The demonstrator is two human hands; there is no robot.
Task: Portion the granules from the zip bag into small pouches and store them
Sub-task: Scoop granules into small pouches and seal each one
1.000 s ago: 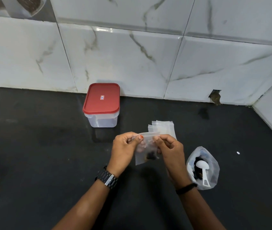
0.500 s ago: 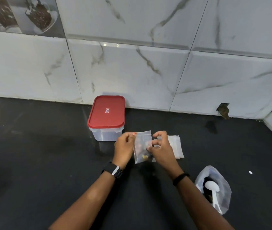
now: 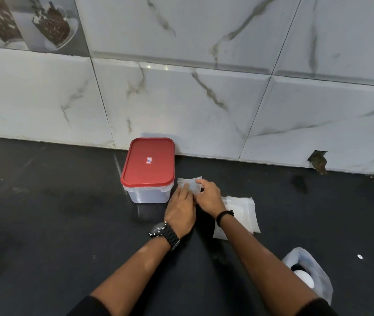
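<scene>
Glossy black countertop [image 3: 44, 213], white marble-veined wall tiles [image 3: 204, 99], chipped hole [image 3: 318, 160] at tile base

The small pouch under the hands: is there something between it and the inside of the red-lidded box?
Yes. The red lid sits closed on the clear box, blocking the way in. The small pouch lies beside the box, the left hand resting on it, the right hand pinching it.

Home kitchen: marble-look wall tiles [image 3: 204, 99], black countertop [image 3: 44, 224].

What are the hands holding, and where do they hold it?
A small clear pouch lies beside the red-lidded container. The left hand presses flat on its lower left part; the right hand pinches its right edge.
</scene>
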